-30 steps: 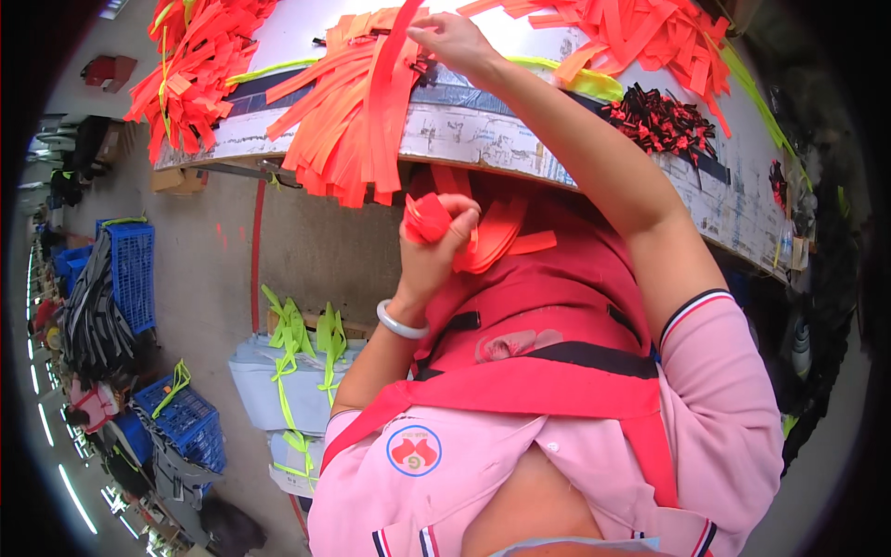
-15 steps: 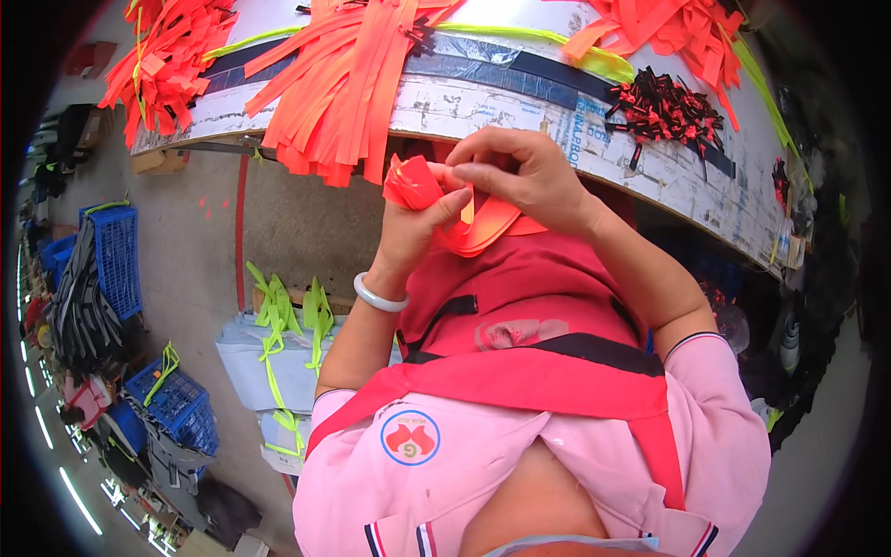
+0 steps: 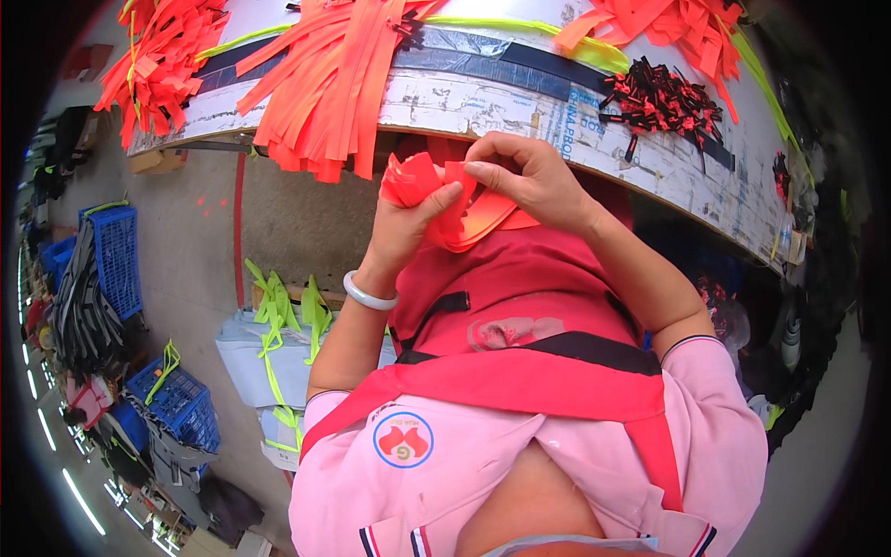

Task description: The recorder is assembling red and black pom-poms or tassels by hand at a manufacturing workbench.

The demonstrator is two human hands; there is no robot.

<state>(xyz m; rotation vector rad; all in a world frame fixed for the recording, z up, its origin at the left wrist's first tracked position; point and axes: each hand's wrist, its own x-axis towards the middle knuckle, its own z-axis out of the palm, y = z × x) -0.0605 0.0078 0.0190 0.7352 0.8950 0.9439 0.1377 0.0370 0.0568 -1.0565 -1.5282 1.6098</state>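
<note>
My left hand (image 3: 414,206) is closed around a bundle of orange-red fabric strips (image 3: 483,221), whose gathered ends poke out above its fingers. The strips loop down and lie over the red apron (image 3: 501,278). My right hand (image 3: 524,181) pinches a strip of the same colour between thumb and forefinger, just right of the bundle. Both hands are in front of the table's near edge.
On the white, worn table (image 3: 464,104) lie fanned orange strips (image 3: 325,93), two more orange heaps and a pile of small black-and-red pieces (image 3: 661,104). Blue crates (image 3: 116,260) stand on the floor at left. Pale stacked material (image 3: 251,362) tied with yellow-green bands is beside my left arm.
My right hand has drawn a strip's end into clear view between thumb and forefinger, beside the bundle. The left hand keeps its hold, shifted slightly left.
</note>
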